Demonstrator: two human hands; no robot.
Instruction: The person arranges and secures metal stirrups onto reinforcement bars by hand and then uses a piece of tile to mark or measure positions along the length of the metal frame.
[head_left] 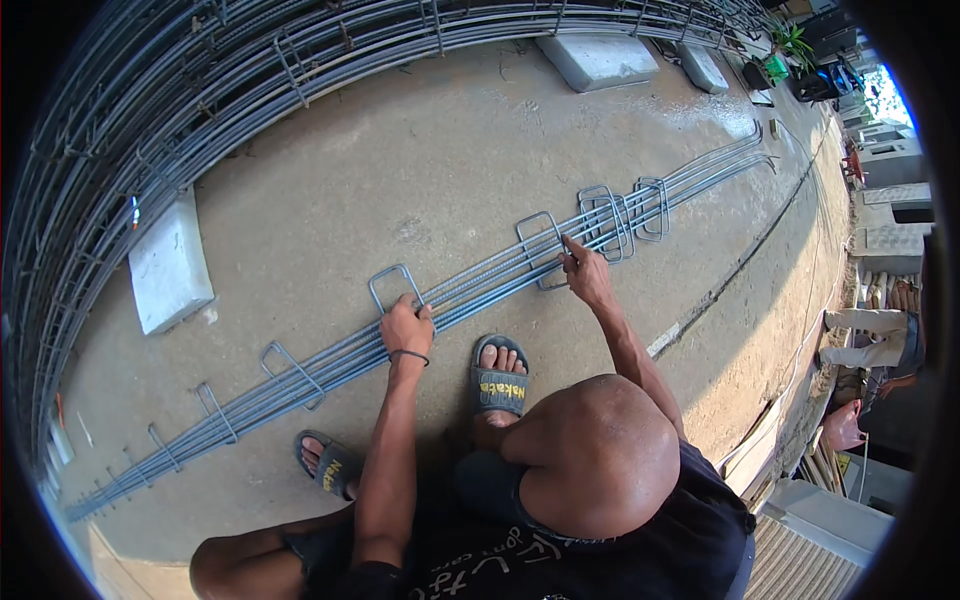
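Note:
A bundle of long steel reinforcing bars (pixel 470 292) runs slantwise over the concrete floor, from the lower left to the upper right. Rectangular wire stirrups ring it at intervals. My left hand (pixel 406 325) is closed on one stirrup (pixel 391 268), whose top stands up above the bars. Farther right, my right hand (pixel 585 275) is closed at the side of another stirrup (pixel 535 217), thumb and fingers against the bars; the exact grip is partly hidden. Just beyond it, several stirrups (pixel 608 215) sit bunched together. Another stirrup (pixel 292 372) tilts around the bars left of my left hand.
A large stack of tied rebar cages (pixel 200 110) curves along the far left, with white blocks (pixel 172 265) beside it and another block (pixel 600 60) at the back. My sandalled feet (pixel 500 375) are close to the bars. At the right edge stands another person (pixel 870 335).

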